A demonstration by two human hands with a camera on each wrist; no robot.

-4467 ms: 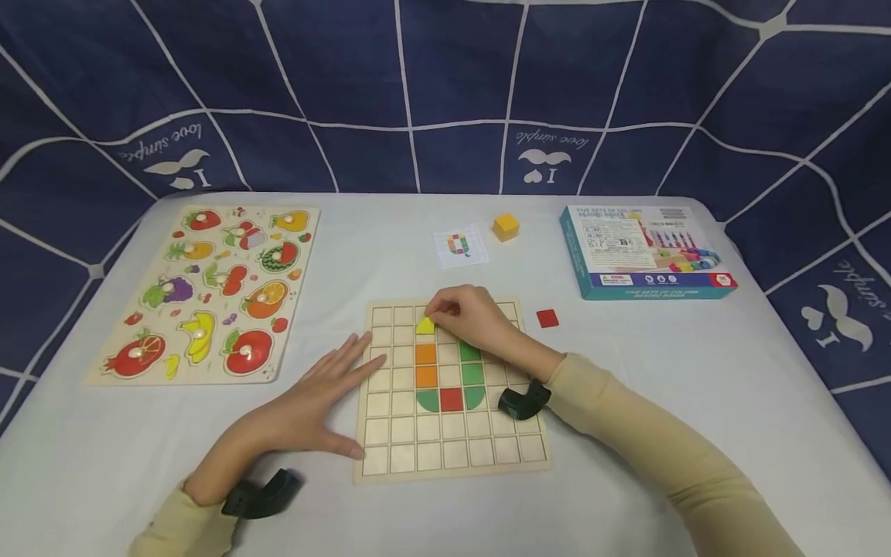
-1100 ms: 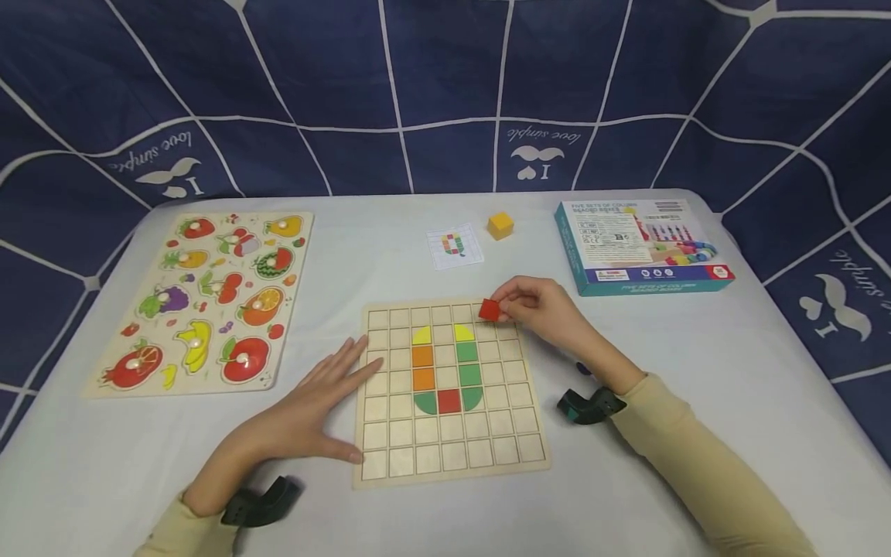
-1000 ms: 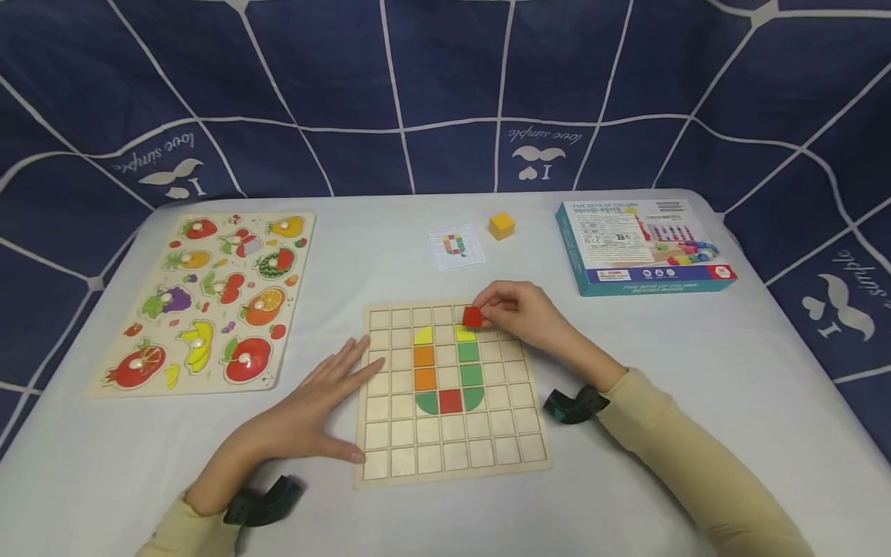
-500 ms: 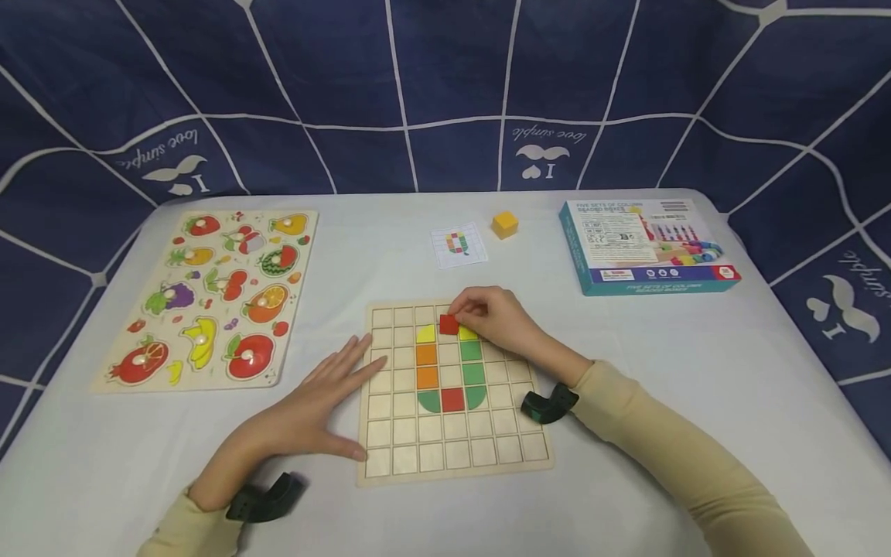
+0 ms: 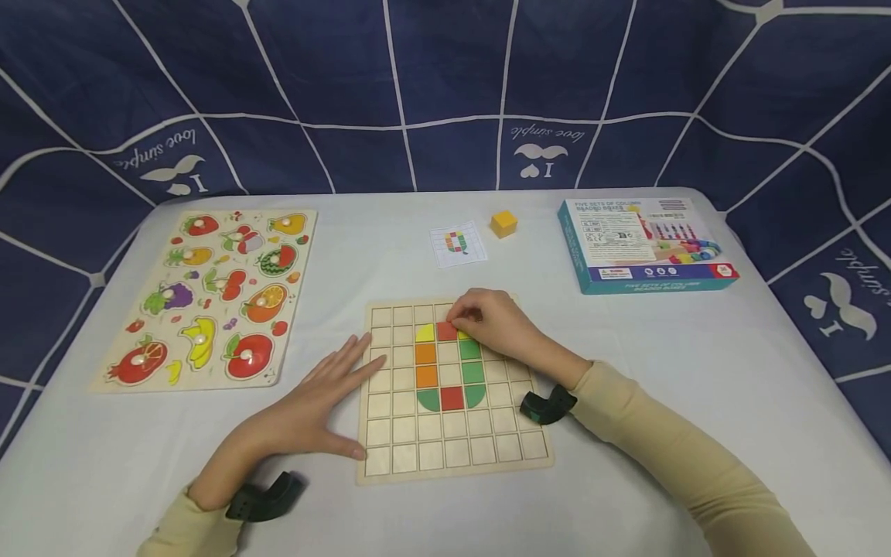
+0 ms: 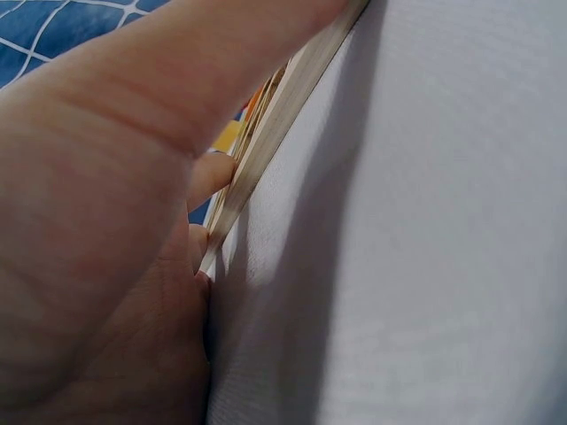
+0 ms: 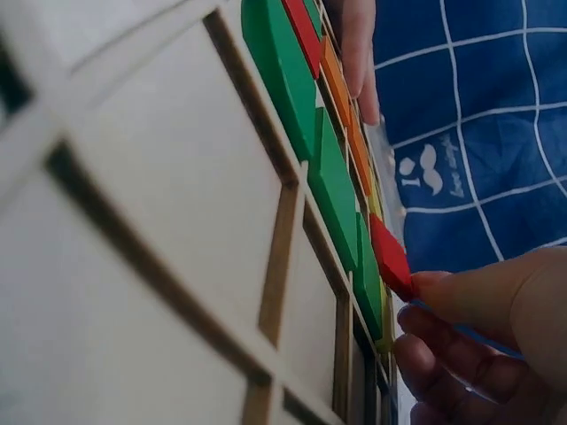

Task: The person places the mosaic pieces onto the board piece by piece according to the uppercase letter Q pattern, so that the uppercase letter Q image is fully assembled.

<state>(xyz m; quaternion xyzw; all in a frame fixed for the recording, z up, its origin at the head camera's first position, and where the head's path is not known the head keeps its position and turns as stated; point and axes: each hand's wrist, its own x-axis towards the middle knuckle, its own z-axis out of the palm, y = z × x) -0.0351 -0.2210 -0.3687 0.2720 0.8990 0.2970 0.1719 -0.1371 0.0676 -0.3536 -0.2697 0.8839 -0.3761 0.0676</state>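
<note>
A wooden grid board (image 5: 455, 454) lies on the table, with colored tiles set in a ring. My right hand (image 5: 497, 321) is over its far side, thumb and fingertips pinching a red square tile (image 5: 446, 332) by its edge. In the right wrist view that red tile (image 7: 390, 255) sits tilted at its cell. Yellow quarter-round tiles flank it; the left one (image 5: 425, 333) shows fully, the right one is partly covered by my fingers. Orange tiles (image 5: 426, 365), green tiles (image 5: 472, 373) and another red tile (image 5: 452, 398) form the rest. My left hand (image 5: 306, 414) spreads its fingers along the board's left edge.
A fruit peg puzzle (image 5: 209, 302) lies at the left. Behind the board are a printed pattern card (image 5: 473, 253) and a yellow cube (image 5: 504, 223). A boxed bead set (image 5: 647, 246) lies at the back right. Dark patterned cloth (image 5: 452, 77) hangs behind the table.
My right hand released a yellow tile, picked the red square off the table right of the board, and carried it left, then down between the two yellow tiles. My left hand stayed.
</note>
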